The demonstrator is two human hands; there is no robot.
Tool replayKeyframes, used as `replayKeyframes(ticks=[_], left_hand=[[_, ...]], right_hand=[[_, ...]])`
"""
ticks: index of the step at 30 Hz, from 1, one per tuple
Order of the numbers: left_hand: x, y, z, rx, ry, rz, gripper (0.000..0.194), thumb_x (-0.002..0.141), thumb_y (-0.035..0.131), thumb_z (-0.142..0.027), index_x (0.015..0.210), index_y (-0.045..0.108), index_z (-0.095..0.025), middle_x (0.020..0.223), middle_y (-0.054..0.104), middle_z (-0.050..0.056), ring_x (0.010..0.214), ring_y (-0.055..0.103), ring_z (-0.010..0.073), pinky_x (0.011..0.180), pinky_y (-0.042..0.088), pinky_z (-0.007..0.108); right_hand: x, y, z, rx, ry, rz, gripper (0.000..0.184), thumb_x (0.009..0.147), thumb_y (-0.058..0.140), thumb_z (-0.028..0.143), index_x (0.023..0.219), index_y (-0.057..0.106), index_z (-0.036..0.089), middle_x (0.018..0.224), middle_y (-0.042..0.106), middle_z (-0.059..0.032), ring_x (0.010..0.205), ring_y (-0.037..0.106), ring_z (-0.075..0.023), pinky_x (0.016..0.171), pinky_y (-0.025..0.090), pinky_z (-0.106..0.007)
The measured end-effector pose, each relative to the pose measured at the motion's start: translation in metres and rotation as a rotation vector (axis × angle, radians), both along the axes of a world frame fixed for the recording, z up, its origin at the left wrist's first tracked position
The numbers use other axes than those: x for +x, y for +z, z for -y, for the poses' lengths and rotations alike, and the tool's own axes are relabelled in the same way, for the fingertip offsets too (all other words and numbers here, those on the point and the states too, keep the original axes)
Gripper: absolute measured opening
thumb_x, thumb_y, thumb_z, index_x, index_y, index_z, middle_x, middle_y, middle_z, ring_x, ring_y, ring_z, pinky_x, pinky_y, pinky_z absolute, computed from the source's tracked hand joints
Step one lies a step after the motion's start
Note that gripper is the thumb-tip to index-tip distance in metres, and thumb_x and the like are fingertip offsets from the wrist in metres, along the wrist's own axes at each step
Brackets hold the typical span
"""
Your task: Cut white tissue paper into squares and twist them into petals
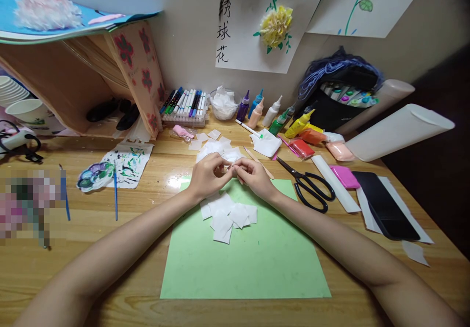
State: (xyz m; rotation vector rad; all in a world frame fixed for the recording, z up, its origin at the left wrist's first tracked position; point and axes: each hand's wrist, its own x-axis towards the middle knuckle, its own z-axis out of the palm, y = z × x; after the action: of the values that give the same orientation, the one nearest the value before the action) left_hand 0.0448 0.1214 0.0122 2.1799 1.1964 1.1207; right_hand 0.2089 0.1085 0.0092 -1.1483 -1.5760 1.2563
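Note:
My left hand (206,174) and my right hand (253,175) meet over the far edge of a green paper sheet (242,263) on the wooden desk. Both pinch one small white tissue square (229,166) between their fingertips. Just below my hands, a loose pile of white tissue squares (227,215) lies on the green sheet. Several other white squares (216,147) are scattered on the desk beyond my hands. A thin wooden stick (261,164) lies just past my right hand.
Black scissors (308,186) lie right of the green sheet, beside white strips and a black phone (385,210). Paint bottles (273,117), a marker tray (185,105) and a bowl line the wall. A paint-stained paper (121,166) and blue brush (115,195) lie left.

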Motion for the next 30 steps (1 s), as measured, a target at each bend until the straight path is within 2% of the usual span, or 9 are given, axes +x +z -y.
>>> replayKeyframes(ticks=[9, 15, 20, 26, 30], left_hand=[[-0.001, -0.002, -0.002, -0.037, 0.012, 0.038, 0.018, 0.082, 0.055, -0.027, 0.069, 0.063, -0.017, 0.064, 0.053, 0.000, 0.059, 0.047, 0.0105, 0.054, 0.033, 0.024], [-0.001, 0.000, -0.005, -0.062, 0.109, 0.078, 0.015, 0.085, 0.052, -0.025, 0.072, 0.056, -0.018, 0.068, 0.050, -0.002, 0.060, 0.045, 0.0099, 0.058, 0.035, 0.024], [-0.002, -0.001, -0.008, -0.041, 0.185, 0.090, 0.018, 0.090, 0.045, -0.024, 0.074, 0.049, -0.018, 0.073, 0.049, 0.000, 0.068, 0.047, 0.0120, 0.062, 0.034, 0.025], [-0.003, -0.005, -0.010, -0.056, 0.231, 0.097, 0.016, 0.092, 0.041, -0.026, 0.077, 0.046, -0.019, 0.072, 0.049, 0.000, 0.068, 0.047, 0.0126, 0.063, 0.034, 0.025], [-0.007, -0.006, -0.015, -0.087, 0.327, 0.159, 0.017, 0.092, 0.040, -0.029, 0.080, 0.047, -0.019, 0.072, 0.053, -0.001, 0.066, 0.048, 0.0125, 0.062, 0.034, 0.025]], right_hand=[[-0.002, -0.002, -0.001, 0.041, -0.019, 0.054, 0.018, 0.083, 0.052, 0.032, 0.074, 0.054, 0.017, 0.053, 0.043, 0.0053, 0.047, 0.038, -0.0094, 0.048, 0.029, -0.024], [-0.001, -0.002, -0.001, 0.032, -0.024, 0.043, 0.015, 0.082, 0.051, 0.029, 0.072, 0.052, 0.017, 0.054, 0.044, 0.0052, 0.048, 0.039, -0.0092, 0.048, 0.029, -0.024], [-0.001, -0.004, -0.001, 0.021, -0.018, 0.015, 0.014, 0.083, 0.049, 0.027, 0.072, 0.051, 0.018, 0.055, 0.045, 0.0047, 0.049, 0.040, -0.0094, 0.049, 0.029, -0.023], [-0.002, -0.003, -0.001, 0.032, -0.041, -0.001, 0.010, 0.079, 0.049, 0.021, 0.071, 0.051, 0.017, 0.055, 0.045, 0.0045, 0.050, 0.040, -0.0094, 0.049, 0.030, -0.023], [-0.001, -0.005, -0.001, 0.030, -0.073, 0.011, 0.010, 0.080, 0.049, 0.022, 0.072, 0.053, 0.017, 0.055, 0.046, 0.0044, 0.048, 0.041, -0.0094, 0.048, 0.030, -0.023]])
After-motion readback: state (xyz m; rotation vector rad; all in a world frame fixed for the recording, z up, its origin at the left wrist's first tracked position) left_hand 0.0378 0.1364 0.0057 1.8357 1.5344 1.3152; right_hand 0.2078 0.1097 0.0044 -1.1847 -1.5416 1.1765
